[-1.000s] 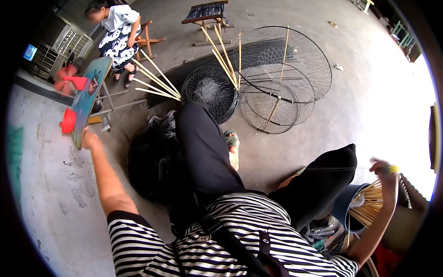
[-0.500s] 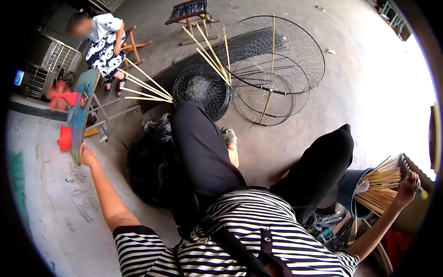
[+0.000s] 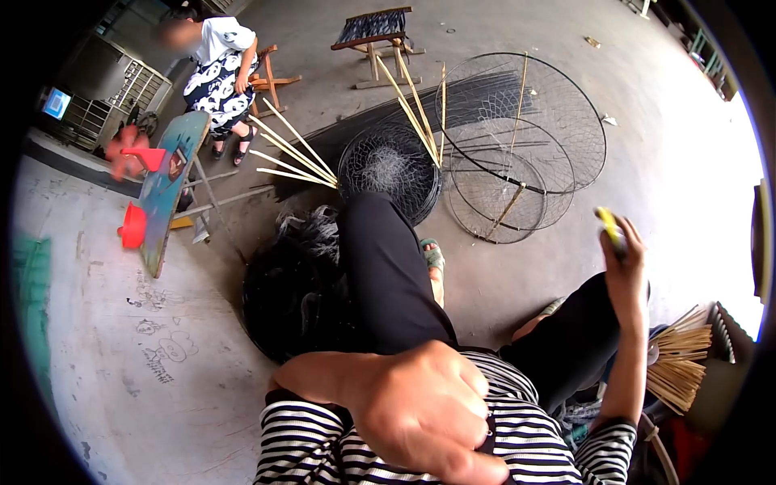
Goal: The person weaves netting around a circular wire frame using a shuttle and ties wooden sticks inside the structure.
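Observation:
My left hand (image 3: 424, 404) is close to the camera in front of my striped shirt (image 3: 525, 412). Its fingers are curled closed, and whatever they hold, if anything, is hidden. Raised above my right knee, my right hand (image 3: 626, 271) grips a small yellow-ended tool (image 3: 612, 230) with a dark and pale body; its kind is unclear. Beside my left leg lies a bundle of black netting (image 3: 291, 299). A round black net cage (image 3: 388, 174) stands beyond my left knee with pale sticks (image 3: 295, 149) poking out of it.
A wire-hooped net frame (image 3: 525, 145) stands ahead on the floor. Bamboo sticks (image 3: 679, 356) fill a container at my right. To the left are a tilted folding table (image 3: 174, 194), a red bowl (image 3: 132, 226) and a seated person (image 3: 222, 81). A folding stool (image 3: 376, 40) stands farther back.
My left hand has left the table edge and come in front of my chest. My right hand has moved from beside the bamboo sticks up and inward, still gripping the yellow-ended tool.

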### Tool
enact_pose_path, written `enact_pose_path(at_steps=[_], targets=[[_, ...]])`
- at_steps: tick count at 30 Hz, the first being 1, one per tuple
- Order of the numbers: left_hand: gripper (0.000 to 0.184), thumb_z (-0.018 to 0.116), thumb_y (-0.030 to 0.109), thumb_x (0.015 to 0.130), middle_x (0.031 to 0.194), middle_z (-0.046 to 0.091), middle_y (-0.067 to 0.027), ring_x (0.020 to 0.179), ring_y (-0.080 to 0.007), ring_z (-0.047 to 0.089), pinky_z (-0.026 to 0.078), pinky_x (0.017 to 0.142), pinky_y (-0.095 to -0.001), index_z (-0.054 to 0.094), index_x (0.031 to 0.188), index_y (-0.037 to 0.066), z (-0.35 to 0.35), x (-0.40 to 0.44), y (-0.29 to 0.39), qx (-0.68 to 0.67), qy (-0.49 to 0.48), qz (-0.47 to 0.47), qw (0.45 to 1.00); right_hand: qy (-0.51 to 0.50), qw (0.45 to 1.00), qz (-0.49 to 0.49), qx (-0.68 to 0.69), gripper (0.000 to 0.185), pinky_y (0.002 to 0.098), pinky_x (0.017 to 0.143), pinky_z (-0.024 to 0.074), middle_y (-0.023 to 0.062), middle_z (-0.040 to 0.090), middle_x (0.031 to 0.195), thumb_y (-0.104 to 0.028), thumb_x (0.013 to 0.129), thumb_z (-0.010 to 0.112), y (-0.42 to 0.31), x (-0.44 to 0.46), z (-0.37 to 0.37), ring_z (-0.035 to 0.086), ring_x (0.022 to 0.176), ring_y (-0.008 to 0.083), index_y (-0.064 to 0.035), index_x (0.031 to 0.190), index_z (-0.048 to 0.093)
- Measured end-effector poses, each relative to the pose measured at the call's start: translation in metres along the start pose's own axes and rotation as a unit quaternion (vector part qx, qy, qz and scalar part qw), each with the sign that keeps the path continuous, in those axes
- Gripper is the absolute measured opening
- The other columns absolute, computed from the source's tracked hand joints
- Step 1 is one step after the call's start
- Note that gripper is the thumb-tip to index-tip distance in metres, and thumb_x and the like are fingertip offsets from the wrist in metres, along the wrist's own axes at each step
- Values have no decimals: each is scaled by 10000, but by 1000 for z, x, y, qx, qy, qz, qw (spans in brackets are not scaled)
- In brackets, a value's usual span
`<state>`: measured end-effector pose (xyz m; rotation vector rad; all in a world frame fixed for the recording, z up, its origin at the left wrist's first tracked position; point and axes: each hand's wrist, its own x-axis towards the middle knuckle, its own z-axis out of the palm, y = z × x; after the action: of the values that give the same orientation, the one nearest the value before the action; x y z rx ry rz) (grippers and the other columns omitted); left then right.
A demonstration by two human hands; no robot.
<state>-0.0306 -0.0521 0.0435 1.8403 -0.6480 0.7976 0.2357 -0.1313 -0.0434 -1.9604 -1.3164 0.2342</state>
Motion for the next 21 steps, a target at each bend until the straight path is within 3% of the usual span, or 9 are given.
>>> enact_pose_path(at_steps=[2,6,7,9,10,14,15,18,21], targets=[[122,598,19,805,579,464,-2,443,-95,443,318,414,-244,654,905,-22,4,10,6,37,15,23,999,1,984,-127,-125,457,369,781,468,121,578,1032,75,701,575,-8,20,24,563,885,331,-75,1133,565],[113,593,45,828,531,395,10,403,-88,398,278,371,-249,641,910,-17,28,11,23,92,179,-39,979,46,940,-274,-200,400,377,932,382,122,576,1089,21,758,535,-7,53,82,528,1030,275,-29,1155,541],[175,573,104,863,610,502,-26,493,-115,477,355,440,-242,647,931,-39,17,8,30,72,111,-70,989,34,942,-266,-202,407,380,917,385,124,579,1062,6,775,526,0,56,98,536,1009,273,-34,1180,519],[141,602,79,829,590,510,-17,471,-96,473,346,445,-233,672,863,-39,13,8,17,61,142,7,988,-56,958,-198,-201,388,388,853,404,126,580,959,-10,812,504,13,56,118,554,933,273,-45,1197,474],[160,593,95,843,632,534,-31,509,-109,494,367,475,-238,671,883,-39,13,10,13,45,156,17,987,12,953,-235,-192,297,384,782,427,105,579,872,-9,815,500,15,55,123,569,841,269,-47,1110,496],[223,573,147,883,813,601,-82,677,-152,561,435,601,-259,634,991,-39,16,5,2,-60,190,-43,979,-53,980,-106,-161,218,390,644,474,119,614,806,-47,783,576,36,36,95,614,738,302,-80,992,526],[247,580,151,879,867,595,-92,730,-157,563,439,636,-264,601,1036,-38,10,-3,-5,-75,175,-87,978,-48,988,-53,-139,202,408,632,479,146,624,796,-59,775,599,48,32,87,611,745,332,-86,967,541],[378,601,162,866,1030,577,-123,890,-170,570,451,740,-279,500,1172,-35,-12,-34,-42,-83,166,-293,938,80,991,24,107,177,275,533,435,52,597,658,-141,877,584,101,24,50,561,568,139,-63,1034,566],[532,661,144,822,1173,549,-142,1067,-194,549,449,846,-298,430,1278,-5,-30,-78,-101,182,205,-447,852,236,920,117,291,192,191,478,329,12,569,675,-186,921,548,103,7,-19,431,526,48,-31,1032,574]])
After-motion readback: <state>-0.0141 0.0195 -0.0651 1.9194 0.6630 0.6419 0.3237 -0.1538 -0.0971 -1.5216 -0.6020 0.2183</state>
